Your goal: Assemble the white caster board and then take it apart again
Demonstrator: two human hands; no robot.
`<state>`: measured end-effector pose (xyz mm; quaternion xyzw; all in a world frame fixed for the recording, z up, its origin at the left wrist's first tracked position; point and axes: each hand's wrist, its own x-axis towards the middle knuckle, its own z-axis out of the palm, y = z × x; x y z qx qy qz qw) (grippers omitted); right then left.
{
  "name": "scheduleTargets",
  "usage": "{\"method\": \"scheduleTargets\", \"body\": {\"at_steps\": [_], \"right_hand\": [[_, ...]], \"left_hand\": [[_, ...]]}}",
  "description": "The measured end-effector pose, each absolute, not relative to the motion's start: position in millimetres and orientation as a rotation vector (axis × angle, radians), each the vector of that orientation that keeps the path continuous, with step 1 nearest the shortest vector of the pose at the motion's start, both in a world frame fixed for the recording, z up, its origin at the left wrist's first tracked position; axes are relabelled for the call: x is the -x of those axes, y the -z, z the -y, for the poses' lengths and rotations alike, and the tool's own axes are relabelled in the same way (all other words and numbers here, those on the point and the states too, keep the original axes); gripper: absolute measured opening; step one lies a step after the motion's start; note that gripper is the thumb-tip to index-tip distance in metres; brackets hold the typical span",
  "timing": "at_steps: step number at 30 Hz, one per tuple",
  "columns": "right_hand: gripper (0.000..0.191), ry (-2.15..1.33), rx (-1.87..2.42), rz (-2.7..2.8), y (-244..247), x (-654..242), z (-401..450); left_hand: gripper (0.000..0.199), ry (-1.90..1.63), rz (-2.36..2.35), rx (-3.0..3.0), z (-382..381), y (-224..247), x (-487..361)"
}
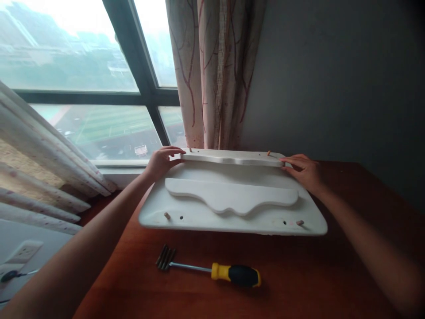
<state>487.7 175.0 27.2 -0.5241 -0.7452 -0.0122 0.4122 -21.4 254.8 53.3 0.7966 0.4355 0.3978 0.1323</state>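
Observation:
Both hands grip the ends of a white scalloped board [232, 160], held on edge above the far side of a white panel [219, 225]. My left hand [163, 160] pinches its left end, and my right hand [303, 170] pinches the right end. Whether the board touches the panel I cannot tell. A second white scalloped board [232, 195] lies flat on the panel, nearer to me. Wooden dowels stick up near the panel's corners, such as the near left dowel [167, 216] and the near right dowel [300, 223]. Small dark holes sit beside them.
On the brown table [285, 292], a yellow and black screwdriver [235, 274] lies in front of the panel. Several metal bolts [165, 257] lie at its tip. Behind are a curtain [215, 75] and a grey wall [332, 79]; a window [99, 124] is on the left.

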Motion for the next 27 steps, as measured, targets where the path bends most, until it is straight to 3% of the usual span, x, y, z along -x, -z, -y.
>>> {"method": "scheduleTargets", "body": {"at_steps": [12, 20, 27], "right_hand": [[0.023, 0.209, 1.285, 2.015, -23, -490, -155], [0.025, 0.279, 1.297, 1.865, -21, -501, -132], [0.032, -0.064, 1.594, 1.477, 3, -518, -76]], "left_hand": [[0.034, -1.092, -1.212, -2.562, -234, -60, 25], [0.036, -1.186, -1.39, -2.267, -206, -53, 44], [0.053, -1.19, -1.612, -1.814, -161, -45, 66]]}}
